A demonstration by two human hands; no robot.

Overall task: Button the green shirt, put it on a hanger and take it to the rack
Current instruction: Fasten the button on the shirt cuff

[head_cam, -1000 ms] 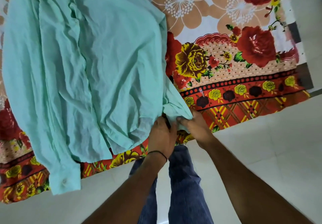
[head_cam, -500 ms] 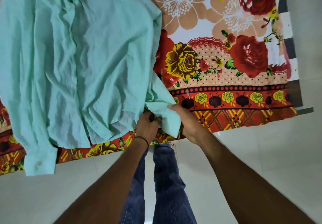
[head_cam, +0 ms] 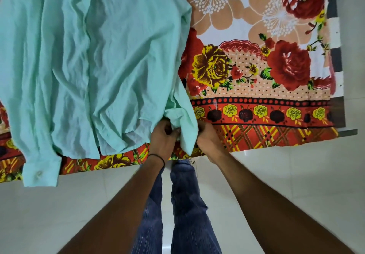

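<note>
The light green shirt [head_cam: 94,60] lies spread and wrinkled over the left half of the bed. One sleeve hangs over the near edge at the left, its cuff [head_cam: 40,171] showing a button. At the shirt's near right corner, my left hand [head_cam: 163,138] pinches a fold of the sleeve cuff fabric. My right hand [head_cam: 209,140] grips the same cuff from the right, partly under the cloth. The two hands sit close together at the bed's near edge. No hanger or rack is in view.
A red, yellow and beige floral bedsheet [head_cam: 256,72] covers the bed, whose right edge [head_cam: 339,76] shows dark. Pale floor tiles [head_cam: 296,184] lie below and to the right. My legs in blue jeans [head_cam: 185,214] stand against the bed.
The view has shifted a little. Both hands stay on the cuff at the shirt's corner, and the cuff fabric now hangs lower between them.
</note>
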